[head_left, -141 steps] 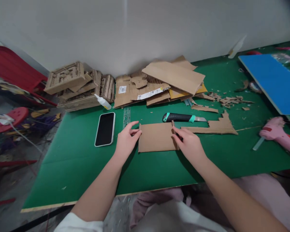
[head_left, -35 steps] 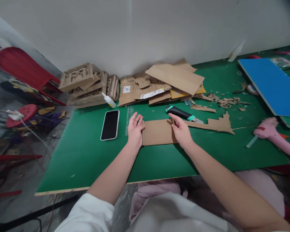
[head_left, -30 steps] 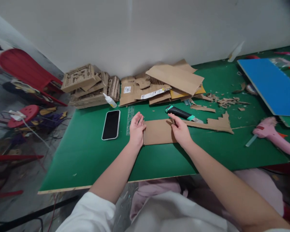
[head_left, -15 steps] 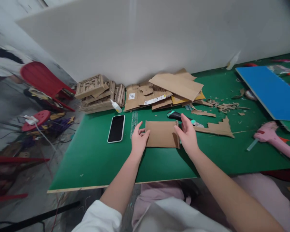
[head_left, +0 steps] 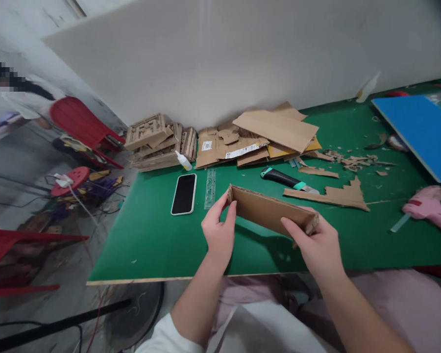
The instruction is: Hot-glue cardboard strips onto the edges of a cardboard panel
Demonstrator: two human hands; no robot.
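Observation:
A rectangular cardboard piece (head_left: 266, 210) with thicker strips along its short ends is held up off the green table, tilted on edge. My left hand (head_left: 220, 225) pinches its left end between thumb and fingers. Its right end is gripped by my right hand (head_left: 318, 245), thumb on the near face and fingers hidden behind. Beyond it lies a black and green utility knife (head_left: 284, 179) with its blade out, beside a ragged cardboard offcut (head_left: 338, 194). A clear ruler (head_left: 210, 189) and a smartphone (head_left: 184, 194) lie left of my left hand.
Cardboard sheets (head_left: 275, 130) and stacked cardboard pieces (head_left: 150, 142) line the wall behind a small white glue bottle (head_left: 184, 161). Scraps (head_left: 356, 161) are scattered to the right, near a pink glue gun (head_left: 428, 208) and a blue board (head_left: 419, 132). Another person (head_left: 25, 95) is at the far left.
Both hands have lifted the cardboard piece from the table and tipped it up on edge, its right end swinging nearer to me. The view has shifted slightly left.

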